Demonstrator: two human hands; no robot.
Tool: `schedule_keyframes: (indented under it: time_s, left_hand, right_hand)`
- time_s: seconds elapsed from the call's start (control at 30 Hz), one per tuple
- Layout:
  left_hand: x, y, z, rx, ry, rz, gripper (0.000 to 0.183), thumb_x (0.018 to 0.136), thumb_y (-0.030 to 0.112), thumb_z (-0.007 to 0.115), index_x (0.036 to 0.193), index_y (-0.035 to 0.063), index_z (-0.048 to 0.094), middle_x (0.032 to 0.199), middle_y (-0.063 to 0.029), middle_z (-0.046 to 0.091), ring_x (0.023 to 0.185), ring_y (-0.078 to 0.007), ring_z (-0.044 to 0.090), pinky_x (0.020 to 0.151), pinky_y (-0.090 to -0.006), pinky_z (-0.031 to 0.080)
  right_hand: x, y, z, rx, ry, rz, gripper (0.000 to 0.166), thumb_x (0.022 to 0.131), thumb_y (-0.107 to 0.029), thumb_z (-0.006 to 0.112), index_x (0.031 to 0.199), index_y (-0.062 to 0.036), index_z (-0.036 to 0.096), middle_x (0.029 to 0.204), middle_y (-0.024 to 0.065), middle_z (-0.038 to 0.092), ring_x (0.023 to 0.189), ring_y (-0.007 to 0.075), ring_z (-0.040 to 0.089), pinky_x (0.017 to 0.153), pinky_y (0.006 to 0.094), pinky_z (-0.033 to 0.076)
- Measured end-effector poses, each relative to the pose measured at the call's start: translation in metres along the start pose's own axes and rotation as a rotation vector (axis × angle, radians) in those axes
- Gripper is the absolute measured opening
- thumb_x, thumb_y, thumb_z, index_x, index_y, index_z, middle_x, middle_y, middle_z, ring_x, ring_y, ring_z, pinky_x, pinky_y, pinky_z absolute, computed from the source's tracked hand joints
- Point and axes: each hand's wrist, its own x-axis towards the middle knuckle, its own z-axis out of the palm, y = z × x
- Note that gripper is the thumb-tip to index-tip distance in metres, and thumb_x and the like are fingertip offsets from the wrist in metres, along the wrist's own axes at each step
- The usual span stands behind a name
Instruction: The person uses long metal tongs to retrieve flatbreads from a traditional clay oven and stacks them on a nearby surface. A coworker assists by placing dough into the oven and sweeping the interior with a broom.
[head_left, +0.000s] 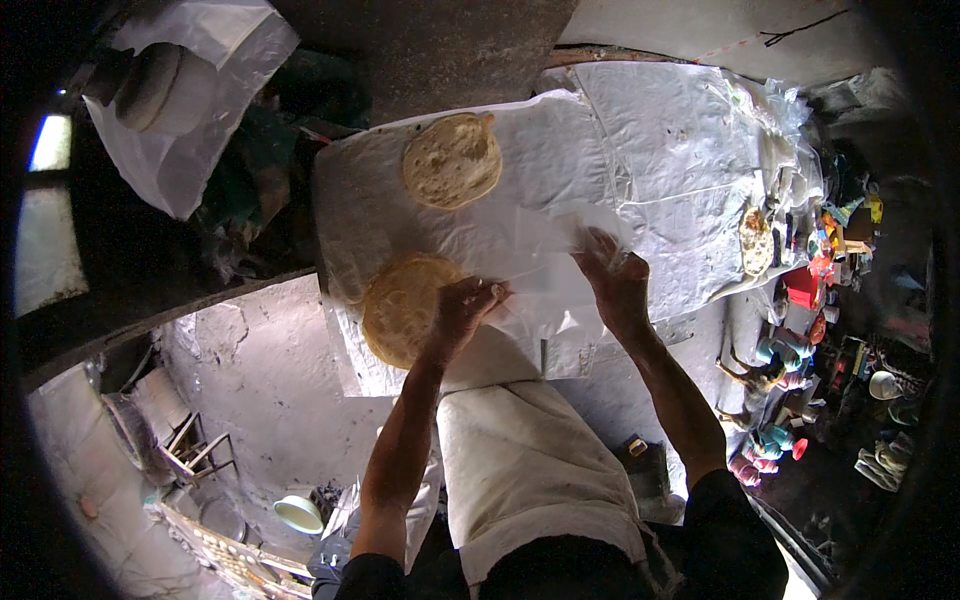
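Observation:
Over a table covered with a white cloth (540, 150), I hold a thin clear plastic bag (551, 281) between both hands. My left hand (469, 304) pinches the bag's left edge, just right of a round flatbread (401, 319) that it partly overlaps. At the bag's right side, my right hand (611, 270) has its fingers on the plastic; motion blur hides whether they are inside or outside it. Another round flatbread (452, 160), with an uneven browned surface, lies farther back on the cloth. A third flatbread (756, 241) lies near the table's right end.
Crumpled clear plastic (784, 120) lies at the table's far right corner. Coloured household items (780, 349) crowd the right side. A large plastic sack (180, 97) stands at upper left. On the floor at left are a small wooden chair (195, 450) and a pale green basin (298, 514).

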Motion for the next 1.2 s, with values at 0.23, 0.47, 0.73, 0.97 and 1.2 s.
schedule_keyframes:
  time_s: [0.23,0.47,0.73,0.97,1.2]
  left_hand:
    - [-0.009,-0.025,0.007,-0.474,0.134,-0.129,0.021,0.089,0.013,0.062,0.099,-0.0044,0.067,0.087,-0.0077,0.068,0.082,-0.0109,0.063,0.074,-0.0246,0.051]
    - [-0.021,-0.055,0.008,-0.445,0.091,-0.135,0.021,0.088,0.012,0.063,0.094,-0.0076,0.066,0.081,-0.0084,0.065,0.074,-0.0132,0.063,0.069,-0.0278,0.053]
    - [-0.037,-0.044,0.015,-0.533,0.197,-0.319,0.031,0.092,0.020,0.059,0.108,-0.0059,0.061,0.094,-0.0095,0.064,0.088,-0.0161,0.063,0.081,-0.0319,0.053]
    - [-0.061,-0.045,0.011,-0.636,-0.008,-0.283,0.037,0.097,0.018,0.049,0.125,-0.0062,0.051,0.119,-0.0138,0.058,0.108,-0.0200,0.059,0.094,-0.0335,0.049]
    - [-0.082,-0.068,0.009,-0.552,0.419,-0.365,0.020,0.087,0.013,0.062,0.096,-0.0048,0.066,0.085,-0.0071,0.067,0.076,-0.0124,0.062,0.070,-0.0254,0.050]
  right_hand:
    - [0.006,0.001,0.011,0.084,0.018,0.053,0.033,0.088,-0.013,0.065,0.114,0.0054,0.060,0.105,0.0058,0.064,0.097,0.0093,0.056,0.084,0.0252,0.046]
    - [0.032,0.036,0.011,-0.134,0.138,0.018,0.051,0.083,-0.014,0.068,0.127,0.0051,0.049,0.119,0.0126,0.057,0.108,0.0188,0.054,0.090,0.0320,0.044]
    - [-0.037,0.031,0.060,-0.382,-0.111,-0.330,0.048,0.079,-0.008,0.070,0.122,-0.0001,0.053,0.122,0.0178,0.054,0.115,0.0333,0.052,0.097,0.0392,0.043]
    - [-0.062,0.059,0.098,0.005,-0.370,0.082,0.025,0.085,-0.010,0.064,0.107,-0.0007,0.061,0.100,0.0141,0.061,0.092,0.0255,0.062,0.082,0.0329,0.049]
    - [-0.087,0.064,0.119,-0.115,-0.299,0.113,0.015,0.083,-0.004,0.063,0.097,-0.0006,0.062,0.088,0.0114,0.060,0.079,0.0231,0.062,0.069,0.0322,0.050]
